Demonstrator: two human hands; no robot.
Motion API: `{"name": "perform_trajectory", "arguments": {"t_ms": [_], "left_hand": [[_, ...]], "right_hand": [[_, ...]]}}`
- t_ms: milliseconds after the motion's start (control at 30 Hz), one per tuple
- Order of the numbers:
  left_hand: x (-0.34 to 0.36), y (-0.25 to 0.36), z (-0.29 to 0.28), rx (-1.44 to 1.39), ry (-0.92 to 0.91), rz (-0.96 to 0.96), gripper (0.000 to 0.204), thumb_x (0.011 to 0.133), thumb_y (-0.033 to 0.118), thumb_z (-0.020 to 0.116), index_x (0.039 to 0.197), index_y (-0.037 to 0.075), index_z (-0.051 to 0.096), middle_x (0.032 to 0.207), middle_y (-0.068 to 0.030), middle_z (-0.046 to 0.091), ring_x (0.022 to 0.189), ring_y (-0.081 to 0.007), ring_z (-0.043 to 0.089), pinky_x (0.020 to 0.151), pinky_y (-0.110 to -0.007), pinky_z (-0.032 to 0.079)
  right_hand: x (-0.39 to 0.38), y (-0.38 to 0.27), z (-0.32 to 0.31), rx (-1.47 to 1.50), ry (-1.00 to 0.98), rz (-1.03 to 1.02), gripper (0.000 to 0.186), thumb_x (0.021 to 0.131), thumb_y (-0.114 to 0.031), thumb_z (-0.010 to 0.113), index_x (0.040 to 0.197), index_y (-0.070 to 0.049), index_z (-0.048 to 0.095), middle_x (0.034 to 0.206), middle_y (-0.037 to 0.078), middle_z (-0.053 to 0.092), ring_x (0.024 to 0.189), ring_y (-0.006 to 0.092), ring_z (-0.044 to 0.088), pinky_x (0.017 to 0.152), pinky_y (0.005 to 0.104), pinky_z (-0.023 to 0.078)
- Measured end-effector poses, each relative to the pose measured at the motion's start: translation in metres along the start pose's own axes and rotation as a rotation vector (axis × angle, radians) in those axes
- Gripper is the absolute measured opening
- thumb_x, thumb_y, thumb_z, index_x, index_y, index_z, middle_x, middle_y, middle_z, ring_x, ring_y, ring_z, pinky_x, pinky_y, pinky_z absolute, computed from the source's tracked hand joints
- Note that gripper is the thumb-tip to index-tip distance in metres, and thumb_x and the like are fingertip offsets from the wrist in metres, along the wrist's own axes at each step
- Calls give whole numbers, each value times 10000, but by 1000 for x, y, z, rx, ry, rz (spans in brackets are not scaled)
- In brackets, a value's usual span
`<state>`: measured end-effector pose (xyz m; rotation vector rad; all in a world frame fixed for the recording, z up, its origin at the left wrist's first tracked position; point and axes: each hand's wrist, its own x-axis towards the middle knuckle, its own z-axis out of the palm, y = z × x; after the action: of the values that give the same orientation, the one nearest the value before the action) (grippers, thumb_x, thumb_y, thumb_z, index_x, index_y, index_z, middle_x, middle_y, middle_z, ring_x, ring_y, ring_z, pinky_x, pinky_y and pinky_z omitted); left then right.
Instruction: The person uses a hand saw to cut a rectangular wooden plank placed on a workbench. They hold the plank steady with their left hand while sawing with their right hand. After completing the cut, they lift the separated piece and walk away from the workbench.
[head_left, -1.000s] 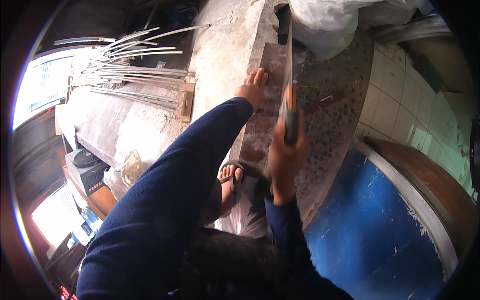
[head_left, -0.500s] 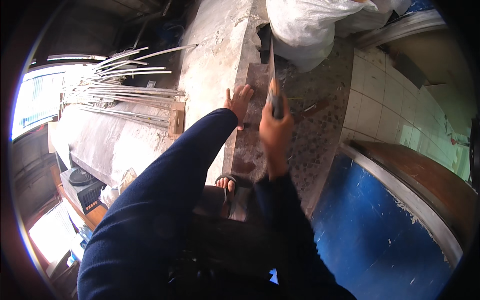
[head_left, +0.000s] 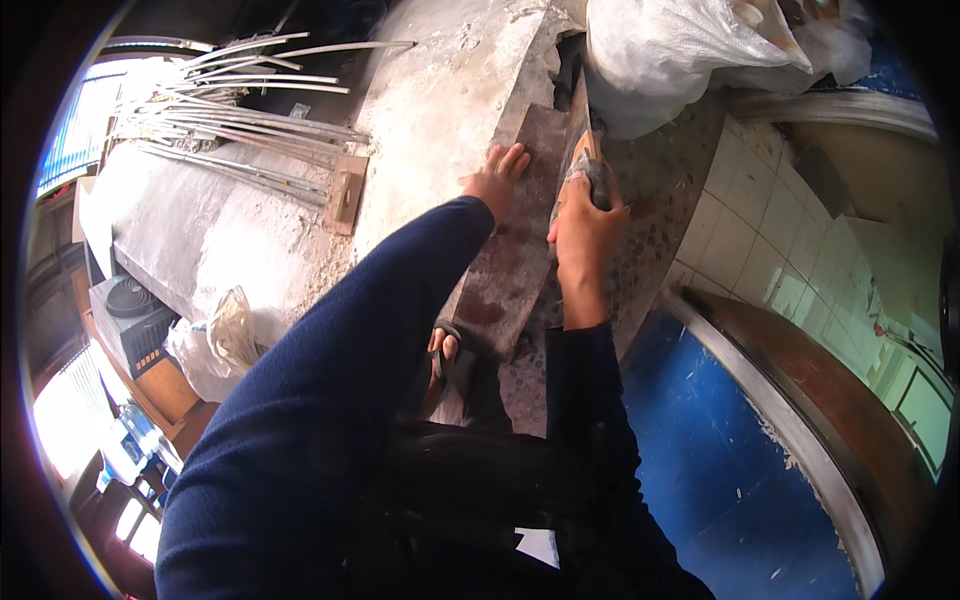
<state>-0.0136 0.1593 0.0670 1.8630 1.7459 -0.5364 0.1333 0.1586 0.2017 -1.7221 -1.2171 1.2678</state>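
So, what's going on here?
A person in dark blue sleeves has a handsaw in the right hand, its blade pointing away from them along the right side of a brown board. The left hand rests, fingers spread, at the board's left edge. I can't tell whether the blade touches the board. A white sack sits just beyond.
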Motion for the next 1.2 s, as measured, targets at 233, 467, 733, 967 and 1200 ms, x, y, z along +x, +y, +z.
{"name": "perform_trajectory", "arguments": {"t_ms": [233,467,733,967,1200], "left_hand": [[-3,-6,2,134,-75,-55,1625,493,324,1034,1651,51,-73,1742,-143,-105,1596,-412,77,1098,-509,508],[11,-9,-13,296,-251,125,1687,485,529,1007,1642,35,-117,1704,-263,-155,1586,-462,45,1240,-589,274],[-38,-38,27,360,15,357,1388,603,517,948,1649,59,159,1731,-196,70,1595,-403,110,1192,-687,289],[-166,-24,139,-127,198,344,1257,635,430,950,1620,56,265,1704,-238,134,1573,-396,206,1266,-495,274],[-160,0,151,-35,288,159,1308,586,369,939,1639,64,226,1712,-203,157,1574,-332,226,1239,-557,278]], "right_hand": [[-137,-9,-32,161,-31,215,542,990,-132,627,1477,62,492,1241,252,691,1111,273,700,953,372,540],[-127,2,-46,67,-81,66,591,963,-194,657,1485,30,496,1224,262,689,1111,290,705,933,370,541],[-140,39,-35,157,-80,33,566,969,-159,647,1469,61,499,1217,212,695,1049,235,702,926,352,545],[-133,43,-38,150,-83,-30,578,975,-213,651,1452,82,509,1252,221,687,1092,262,700,935,368,545],[-107,6,-30,232,-113,37,533,962,-215,621,1437,19,562,668,18,608,445,96,534,397,280,418]]}}
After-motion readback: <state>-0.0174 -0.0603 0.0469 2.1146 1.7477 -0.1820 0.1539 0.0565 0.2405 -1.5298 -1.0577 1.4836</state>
